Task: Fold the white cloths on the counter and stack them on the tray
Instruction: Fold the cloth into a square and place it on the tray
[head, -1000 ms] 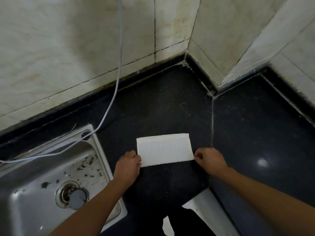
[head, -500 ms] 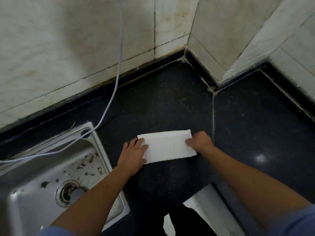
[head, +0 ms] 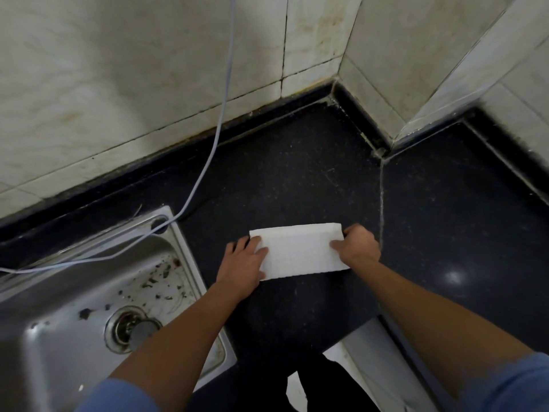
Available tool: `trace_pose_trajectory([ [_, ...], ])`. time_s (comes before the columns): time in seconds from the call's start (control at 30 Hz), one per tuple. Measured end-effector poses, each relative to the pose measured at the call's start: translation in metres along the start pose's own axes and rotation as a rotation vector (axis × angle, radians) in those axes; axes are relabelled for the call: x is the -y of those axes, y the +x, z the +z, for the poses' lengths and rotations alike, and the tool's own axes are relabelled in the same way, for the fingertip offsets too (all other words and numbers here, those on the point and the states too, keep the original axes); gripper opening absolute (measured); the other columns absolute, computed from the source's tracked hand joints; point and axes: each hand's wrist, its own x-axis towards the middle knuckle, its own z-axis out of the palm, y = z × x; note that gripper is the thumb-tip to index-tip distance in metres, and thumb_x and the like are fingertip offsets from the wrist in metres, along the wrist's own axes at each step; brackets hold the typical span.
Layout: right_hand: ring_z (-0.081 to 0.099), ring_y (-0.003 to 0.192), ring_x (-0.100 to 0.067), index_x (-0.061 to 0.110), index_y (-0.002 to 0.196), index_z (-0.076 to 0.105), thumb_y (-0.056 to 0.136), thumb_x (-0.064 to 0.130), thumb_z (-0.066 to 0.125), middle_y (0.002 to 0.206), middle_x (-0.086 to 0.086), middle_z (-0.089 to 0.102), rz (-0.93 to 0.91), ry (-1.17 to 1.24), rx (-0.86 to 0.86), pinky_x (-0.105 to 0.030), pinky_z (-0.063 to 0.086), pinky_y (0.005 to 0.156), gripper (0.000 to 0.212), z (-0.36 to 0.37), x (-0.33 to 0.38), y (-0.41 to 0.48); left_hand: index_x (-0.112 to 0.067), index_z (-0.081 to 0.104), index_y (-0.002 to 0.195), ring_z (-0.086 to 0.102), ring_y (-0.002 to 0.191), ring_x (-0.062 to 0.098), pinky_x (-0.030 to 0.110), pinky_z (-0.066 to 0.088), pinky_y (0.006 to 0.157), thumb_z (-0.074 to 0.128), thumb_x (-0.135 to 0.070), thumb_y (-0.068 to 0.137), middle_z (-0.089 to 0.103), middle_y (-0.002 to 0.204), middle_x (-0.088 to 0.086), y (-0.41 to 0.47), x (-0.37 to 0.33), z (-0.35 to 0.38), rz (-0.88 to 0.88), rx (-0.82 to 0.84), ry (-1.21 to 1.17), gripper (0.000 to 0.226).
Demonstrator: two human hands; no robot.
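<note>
One white cloth (head: pixel 300 251), folded to a narrow strip, is laid on the dark counter (head: pixel 297 179) just right of the sink (head: pixel 89 292). Its left end is pressed flat under the straight fingers of the left hand (head: pixel 243 263). Its right end is pinched by the right hand (head: pixel 358 246), thumb on top and fingers curled round the far corner. The fold is judged best made with edges matched before the crease is pressed. No tray is seen.
</note>
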Motion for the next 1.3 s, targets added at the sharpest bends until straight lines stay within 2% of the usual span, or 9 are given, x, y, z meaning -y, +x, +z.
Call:
trace_pose_trajectory([
  [0.13,0.061,0.096,-0.032,0.006,0.109,0.057,0.084,0.024,0.068,0.106,-0.012,0.061,0.091,0.099,0.084,-0.036,0.051,0.072,0.033,-0.001,0.013,0.005,-0.027,0.034,0.145,0.017,0.141,0.025,0.043,0.017,0.114,0.057,-0.040,0.089,0.019,0.156,0.001,0.000,0.001,0.001,-0.001,-0.006,-0.012,0.062],
  [0.23,0.056,0.088,-0.027,0.006,0.098,0.054,0.084,0.025,0.067,0.099,-0.009,0.056,0.117,0.264,0.138,-0.034,0.047,0.071,0.027,-0.002,0.014,0.007,-0.027,0.035,0.144,0.017,0.140,0.025,0.043,0.018,0.114,0.058,-0.041,0.089,0.020,0.155,0.001,0.000,0.002,0.002,0.000,-0.010,-0.016,0.062],
  [0.37,0.062,0.089,-0.029,0.008,0.088,0.062,0.080,0.023,0.071,0.100,-0.011,0.064,0.125,0.512,0.219,-0.045,0.056,0.081,0.019,-0.011,0.006,0.006,-0.026,0.036,0.144,0.019,0.139,0.026,0.043,0.018,0.113,0.058,-0.041,0.089,0.021,0.154,0.002,0.001,0.002,0.001,0.010,-0.014,-0.009,0.061],
  [0.47,0.065,0.087,-0.029,0.007,0.087,0.063,0.081,0.018,0.071,0.098,-0.013,0.067,0.083,0.605,0.260,-0.044,0.058,0.076,0.015,-0.024,0.006,-0.002,-0.025,0.038,0.142,0.020,0.139,0.025,0.043,0.018,0.113,0.057,-0.042,0.089,0.023,0.153,0.003,0.001,0.002,-0.004,0.027,-0.014,-0.007,0.059],
  [0.63,0.063,0.080,-0.022,0.013,0.076,0.057,0.080,0.014,0.072,0.088,-0.008,0.065,-0.117,0.538,0.254,-0.033,0.051,0.058,0.016,-0.024,0.038,-0.026,-0.022,0.046,0.137,0.031,0.133,0.022,0.037,0.026,0.107,0.056,-0.038,0.090,0.036,0.145,0.003,-0.016,0.015,-0.009,-0.050,-0.085,-0.134,0.050],
  [0.9,0.068,0.075,-0.023,0.018,0.068,0.058,0.079,0.018,0.074,0.077,-0.004,0.064,-0.257,0.237,0.328,-0.039,0.059,0.070,0.020,0.044,0.098,-0.060,-0.023,0.054,0.126,0.042,0.119,0.020,0.034,0.036,0.100,0.056,-0.035,0.091,0.049,0.128,0.000,-0.052,0.052,-0.009,-0.213,-0.153,-0.211,0.037],
  [1.1,0.065,0.083,-0.025,0.016,0.072,0.055,0.079,0.027,0.070,0.076,-0.003,0.063,-0.303,0.073,0.298,-0.027,0.039,0.065,0.019,0.076,0.112,-0.061,-0.019,0.058,0.121,0.047,0.114,0.022,0.034,0.039,0.096,0.059,-0.031,0.089,0.054,0.120,0.002,-0.068,0.065,-0.001,-0.242,-0.197,-0.243,0.034],
  [1.23,0.067,0.076,-0.023,0.015,0.068,0.061,0.077,0.030,0.075,0.075,-0.005,0.068,-0.331,0.088,0.373,-0.032,0.050,0.066,0.022,0.079,0.110,-0.060,-0.019,0.057,0.122,0.047,0.114,0.022,0.034,0.039,0.097,0.058,-0.031,0.090,0.053,0.121,0.002,-0.065,0.065,0.001,-0.244,-0.190,-0.256,0.034],
  [1.3,0.070,0.072,-0.023,0.012,0.079,0.068,0.078,0.028,0.076,0.078,-0.007,0.071,-0.316,0.198,0.410,-0.038,0.058,0.070,0.018,0.072,0.105,-0.057,-0.017,0.059,0.121,0.049,0.112,0.023,0.035,0.041,0.096,0.058,-0.029,0.090,0.053,0.120,0.004,-0.059,0.061,-0.001,-0.211,-0.202,-0.272,0.033],
])
